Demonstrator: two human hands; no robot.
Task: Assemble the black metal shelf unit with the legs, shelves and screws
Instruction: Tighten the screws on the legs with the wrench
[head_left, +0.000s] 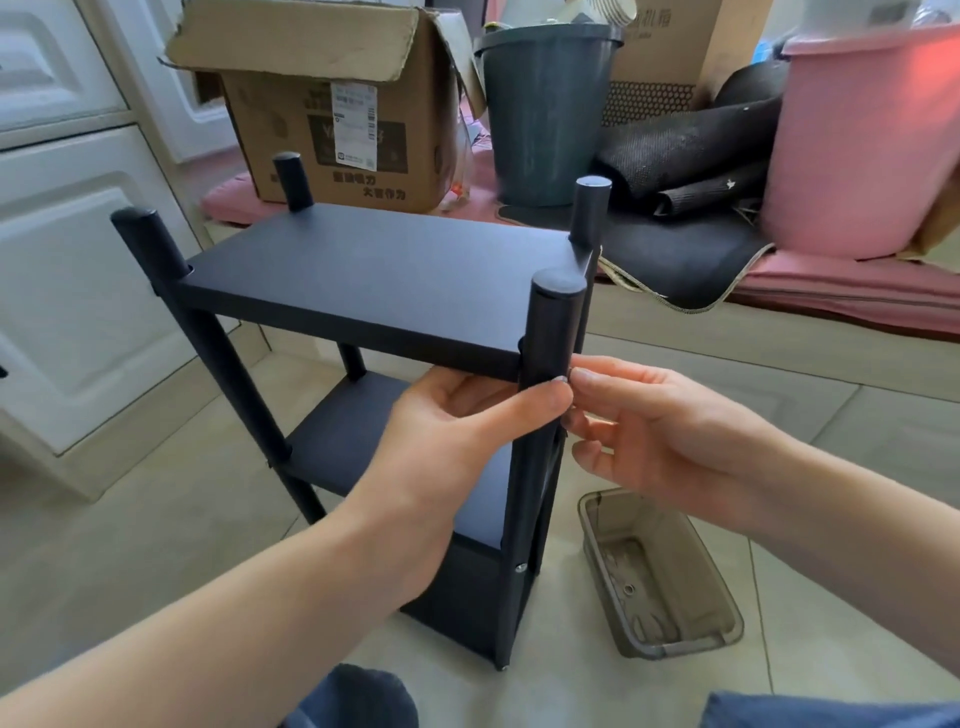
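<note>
The shelf unit (363, 322) is found standing upright on the tiled floor, near the middle of the scene, with four legs and three shelves in place. The top shelf (374, 270) sits just below the leg tops. The near right leg (550, 338) is held at the level of that shelf's near right corner.

The left hand (457, 415) is curled round the leg from the left, thumb and fingers bearing on the corner joint. The right hand (660, 431) is brought against the leg from the right, its fingertips (579, 376) pinched together at the leg's right face. A screw is judged to be held there, but it is too small and too hidden to be confirmed.

A fitted screw (518, 568) is visible lower down on the same leg. A clear plastic tray (727, 613) lies on the floor just to the right of the unit, with small hardware inside.

For the step in hand, the shelf's corner hole should be kept aligned with the leg's hole by the left hand. The screw should be started square by the fingers and turned lightly until the thread is caught. Forcing should be avoided, since cross-threading is the likely fault. Final tightening is best left until all corners of the top shelf are started.
</note>
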